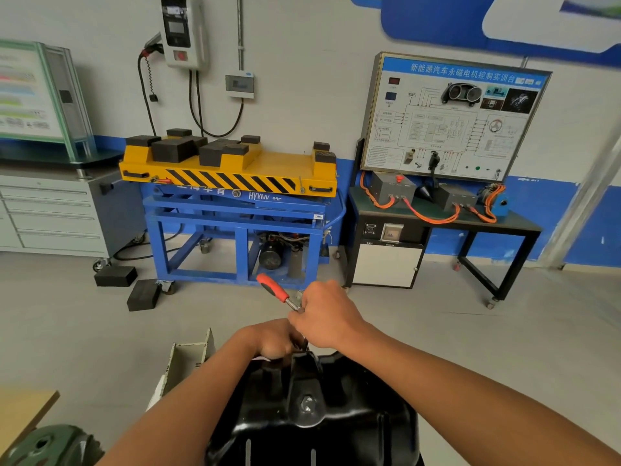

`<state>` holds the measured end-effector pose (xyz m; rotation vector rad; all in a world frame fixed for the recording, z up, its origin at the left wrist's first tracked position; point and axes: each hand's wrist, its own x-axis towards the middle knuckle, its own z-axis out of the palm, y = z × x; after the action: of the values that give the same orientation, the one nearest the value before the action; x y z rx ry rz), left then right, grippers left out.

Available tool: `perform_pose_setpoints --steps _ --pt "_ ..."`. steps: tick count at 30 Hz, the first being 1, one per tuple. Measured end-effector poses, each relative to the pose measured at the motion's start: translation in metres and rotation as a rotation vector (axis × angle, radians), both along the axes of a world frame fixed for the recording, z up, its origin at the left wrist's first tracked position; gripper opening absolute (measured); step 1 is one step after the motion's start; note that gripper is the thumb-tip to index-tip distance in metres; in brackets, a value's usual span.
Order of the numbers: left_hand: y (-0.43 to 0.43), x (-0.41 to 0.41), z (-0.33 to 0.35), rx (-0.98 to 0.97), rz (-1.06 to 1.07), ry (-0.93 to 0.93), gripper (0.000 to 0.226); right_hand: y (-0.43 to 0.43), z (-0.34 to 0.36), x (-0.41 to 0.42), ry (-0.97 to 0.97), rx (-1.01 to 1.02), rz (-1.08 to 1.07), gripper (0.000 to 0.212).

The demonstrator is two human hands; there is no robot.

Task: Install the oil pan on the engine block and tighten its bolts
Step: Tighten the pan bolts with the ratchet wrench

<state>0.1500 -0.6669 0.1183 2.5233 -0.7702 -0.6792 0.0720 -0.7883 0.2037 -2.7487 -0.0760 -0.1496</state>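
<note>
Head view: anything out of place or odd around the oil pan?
Nothing odd at the oil pan itself. Farther off, two black blocks lie loose on the floor by the blue lift cart, while the rest sit on its yellow top.

Left forearm [188,398] and right forearm [453,381] reach forward, converging. Right hand [327,314] grips ratchet [270,287] near its head. Left hand [272,343] sits just below, fingers curled, contents hidden.

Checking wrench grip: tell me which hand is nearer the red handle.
Right. The right hand grips the steel shaft below the red handle; the left hand sits lower, at the oil pan's far edge.
</note>
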Motion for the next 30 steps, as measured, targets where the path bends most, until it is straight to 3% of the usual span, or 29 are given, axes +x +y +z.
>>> perform_pose_setpoints --steps 4,12,16,20,23,30 --pt "0.001 -0.002 0.000 0.019 -0.025 -0.079 0.015 0.006 0.000 0.004 0.001 0.012 -0.034 0.035" --pt "-0.001 -0.004 0.002 0.012 -0.021 -0.030 0.019 0.000 0.000 0.012 0.062 0.185 -0.083 0.028" --pt "0.002 -0.004 0.004 -0.016 -0.037 -0.020 0.016 -0.006 -0.003 0.007 0.073 0.263 0.014 0.039" --pt "0.003 -0.006 0.004 -0.028 -0.023 -0.043 0.022 -0.009 -0.002 -0.002 0.113 0.215 0.097 0.038" --pt "0.002 -0.010 0.004 -0.121 0.026 -0.083 0.037 -0.006 -0.005 0.000 0.076 0.130 0.039 0.042" --pt "0.003 -0.020 0.012 -0.435 0.013 -0.041 0.025 -0.001 -0.012 0.008 0.068 0.048 -0.112 0.037"
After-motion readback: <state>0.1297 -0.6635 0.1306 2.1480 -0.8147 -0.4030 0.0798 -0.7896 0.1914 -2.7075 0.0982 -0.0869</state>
